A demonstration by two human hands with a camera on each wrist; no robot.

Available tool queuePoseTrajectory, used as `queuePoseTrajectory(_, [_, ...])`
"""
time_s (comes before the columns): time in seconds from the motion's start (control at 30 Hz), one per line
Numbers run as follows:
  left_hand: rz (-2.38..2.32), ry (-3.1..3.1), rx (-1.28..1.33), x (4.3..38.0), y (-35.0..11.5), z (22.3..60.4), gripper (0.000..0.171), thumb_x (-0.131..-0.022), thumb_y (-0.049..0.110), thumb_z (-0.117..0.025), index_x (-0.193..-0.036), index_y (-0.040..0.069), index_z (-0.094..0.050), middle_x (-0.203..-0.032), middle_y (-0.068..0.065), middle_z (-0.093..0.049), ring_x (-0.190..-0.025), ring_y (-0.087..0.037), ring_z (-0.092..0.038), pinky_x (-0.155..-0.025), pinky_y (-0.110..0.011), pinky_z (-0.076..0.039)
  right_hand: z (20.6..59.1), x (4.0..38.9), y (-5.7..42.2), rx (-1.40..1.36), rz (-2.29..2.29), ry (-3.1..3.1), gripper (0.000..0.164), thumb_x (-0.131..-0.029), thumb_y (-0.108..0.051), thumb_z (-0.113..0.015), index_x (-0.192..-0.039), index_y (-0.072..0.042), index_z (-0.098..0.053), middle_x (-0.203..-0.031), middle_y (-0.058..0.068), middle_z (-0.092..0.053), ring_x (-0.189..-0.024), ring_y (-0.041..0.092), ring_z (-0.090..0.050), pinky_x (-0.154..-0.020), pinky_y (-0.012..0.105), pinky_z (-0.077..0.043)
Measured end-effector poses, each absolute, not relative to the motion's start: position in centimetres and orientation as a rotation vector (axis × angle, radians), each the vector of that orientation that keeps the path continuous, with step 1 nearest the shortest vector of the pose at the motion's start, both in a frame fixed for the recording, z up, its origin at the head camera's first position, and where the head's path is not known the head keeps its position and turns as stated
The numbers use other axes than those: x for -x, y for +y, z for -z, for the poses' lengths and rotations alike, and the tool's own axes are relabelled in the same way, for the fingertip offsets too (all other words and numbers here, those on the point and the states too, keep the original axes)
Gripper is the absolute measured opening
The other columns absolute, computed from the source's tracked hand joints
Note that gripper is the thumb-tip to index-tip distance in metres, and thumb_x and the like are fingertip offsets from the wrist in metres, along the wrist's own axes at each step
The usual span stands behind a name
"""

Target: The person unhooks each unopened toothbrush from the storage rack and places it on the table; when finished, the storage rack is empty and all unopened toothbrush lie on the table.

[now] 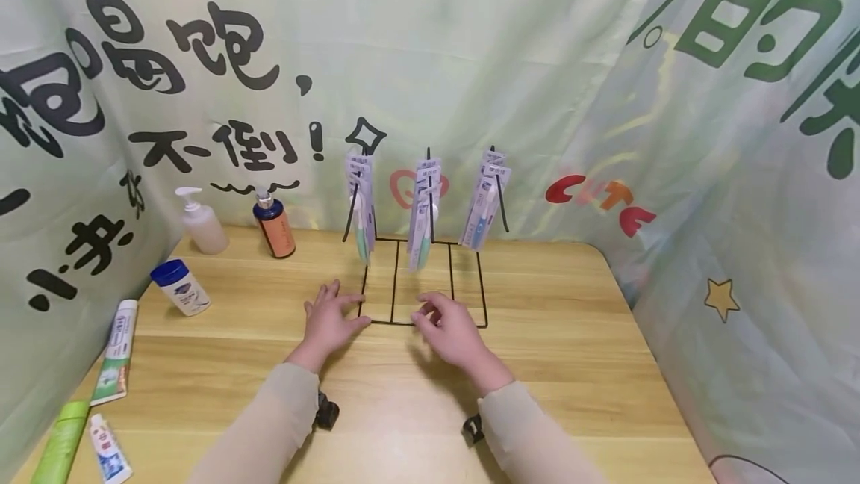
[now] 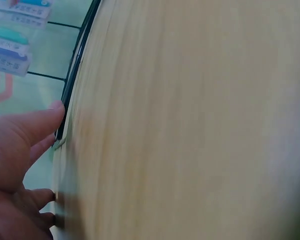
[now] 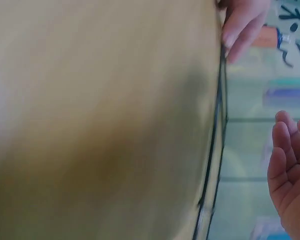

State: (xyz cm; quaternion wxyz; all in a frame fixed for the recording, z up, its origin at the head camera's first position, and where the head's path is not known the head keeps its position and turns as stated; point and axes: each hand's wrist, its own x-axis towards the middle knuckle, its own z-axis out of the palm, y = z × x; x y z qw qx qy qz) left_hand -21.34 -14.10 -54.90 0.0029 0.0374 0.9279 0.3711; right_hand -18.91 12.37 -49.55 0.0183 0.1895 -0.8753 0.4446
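A black wire rack (image 1: 393, 282) lies on the table with its upright hooks toward the back. Packaged toothbrushes hang on it in three groups: left (image 1: 361, 208), middle (image 1: 423, 215) and right (image 1: 485, 200). My left hand (image 1: 329, 320) rests at the rack's front left corner, thumb and forefinger spread and touching the wire; the left wrist view shows the thumb (image 2: 47, 120) against the black bar. Above the front edge hovers my right hand (image 1: 449, 327), its fingers loosely bent with nothing between them. In the right wrist view that hand (image 3: 295, 175) is apart from the wire.
Along the left side stand a white pump bottle (image 1: 204, 226), a dark orange-labelled pump bottle (image 1: 275, 226) and a blue-capped white container (image 1: 183, 288). Toothpaste tubes (image 1: 117, 353) and a green tube-shaped case (image 1: 62, 443) lie nearer. Printed cloth (image 1: 484, 81) walls the table.
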Motion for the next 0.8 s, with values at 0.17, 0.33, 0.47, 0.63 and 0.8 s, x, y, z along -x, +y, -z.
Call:
queuePoseTrajectory(0.17, [-1.132,2.939,-0.136,21.4,-14.2,55.2,0.05,-0.092,0.03,-0.085,-0.136,0.01,-0.072,-0.168,-0.032,-0.025,-0.156,-0.057,-0.011,-0.116,-0.081,0.005,48.7,19.6,9.4,-0.578,-1.444,-2.635,0.052,-0.102,-0.017,-0.072,-0.148,0.001,-0.053,-0.123,0.013,-0.069,-0.097,0.024,-0.068,-0.08,0.037,-0.06])
queuePoseTrajectory(0.33, [-1.132,2.945,-0.137,21.5,-14.4,55.2,0.052,-0.092,0.03,-0.085,-0.137,0.009,-0.071,-0.168,-0.032,-0.026,-0.156,-0.058,-0.012,-0.116,-0.082,0.004,47.8,20.5,6.6,-0.613,-1.479,-2.54,0.049,-0.103,-0.014,-0.07,-0.147,0.002,-0.054,-0.134,0.014,-0.067,-0.116,0.031,-0.067,-0.1,0.047,-0.056])
queuePoseTrajectory(0.47, [-1.114,2.964,-0.155,21.5,-14.4,55.2,0.054,-0.092,0.032,-0.084,-0.139,0.009,-0.071,-0.167,-0.032,-0.028,-0.155,-0.058,-0.014,-0.115,-0.083,0.003,46.6,21.5,4.5,-0.629,-1.53,-2.474,0.045,-0.104,-0.014,-0.069,-0.145,0.0,-0.056,-0.139,0.015,-0.065,-0.122,0.03,-0.065,-0.105,0.048,-0.054])
queuePoseTrajectory(0.63, [-1.105,2.996,-0.173,21.5,-14.2,55.3,0.053,-0.09,0.032,-0.085,-0.137,0.009,-0.072,-0.165,-0.032,-0.032,-0.154,-0.059,-0.017,-0.114,-0.085,0.0,45.2,22.9,2.4,-0.504,-1.634,-2.42,0.043,-0.105,-0.014,-0.068,-0.143,0.001,-0.058,-0.137,0.016,-0.065,-0.122,0.031,-0.065,-0.106,0.047,-0.054])
queuePoseTrajectory(0.8, [-1.083,3.011,-0.154,21.4,-14.1,55.4,0.052,-0.09,0.032,-0.084,-0.135,0.009,-0.073,-0.165,-0.032,-0.033,-0.154,-0.059,-0.019,-0.114,-0.085,-0.002,44.5,24.1,0.7,-0.349,-1.661,-2.412,0.041,-0.105,-0.013,-0.068,-0.143,-0.001,-0.059,-0.134,0.013,-0.068,-0.121,0.029,-0.067,-0.103,0.042,-0.055])
